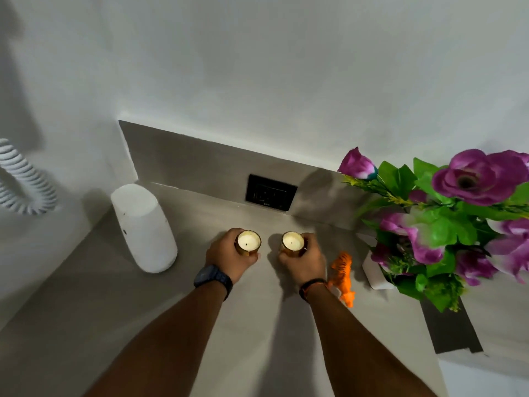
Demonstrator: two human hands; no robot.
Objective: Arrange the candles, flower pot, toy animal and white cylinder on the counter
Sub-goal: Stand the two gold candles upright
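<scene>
Left grip: your left hand (227,257) is wrapped around the left candle (248,242), fingers curled on its far and left side, thumb closing in from the near side below the rim.
Right grip: your right hand (305,260) clasps the right candle (292,242) the same way, mirrored, with the fingers on its right side and the thumb at the near edge.
Candles: both are small gold-sided cups with pale wax and a dark wick, upright, side by side with a clear gap of counter between them. You cannot tell whether their bases touch the counter or sit just above it.
Counter: the grey counter (148,310) carries everything; your candles sit near the middle, in front of the back panel.
White cylinder: the white cylinder (144,226) stands upright to the left of your left hand, apart from it, near the counter's left corner.
Toy animal: the orange toy animal (342,277), striped like a tiger, lies just beside your right wrist, on its outer side.
Flower pot: the white flower pot (375,272) with purple flowers stands right of the toy, close to it.
Wrists: a dark watch (213,279) on your left, a thin band (312,285) on your right.
Back panel: a black socket plate (270,192) sits on it beyond the candles.
</scene>
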